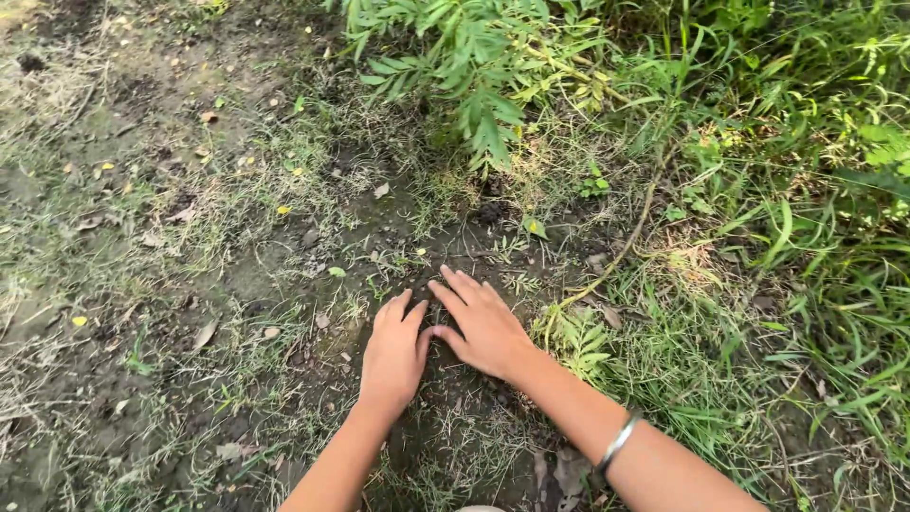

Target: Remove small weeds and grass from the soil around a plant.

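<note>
Head view, my left hand: my left hand (393, 353) lies flat, palm down, just below the middle of the frame, fingers together and stretched out, clamped on nothing.
Head view, my right hand: my right hand (481, 324) lies just right of the left one, palm down, fingers spread a little and pointing to the upper left; it grips nothing either.
Hands together: I see the two thumbs meeting or nearly meeting between the hands; I cannot tell whether they truly touch.
What the hands press on: both palms rest on a patch of dark bare soil (445, 256) at the centre of the frame, which runs on above the fingertips toward the plant.
Wrist: a silver bangle (618, 442) sits on my right forearm, lower right of the centre.
Plant: a leafy green shrub (479, 71) with long narrow leaves hangs at the top centre, well above my fingers.
Stem: a thin yellowish stem (621, 248) curves along the ground to the right of my right hand, from the upper right down toward it.
Right side: thick green grass and weeds (815, 218) fill the right third of the frame.
Left side: sparse dry grass (123, 284) with scattered yellow and brown fallen leaves covers the left half.
</note>
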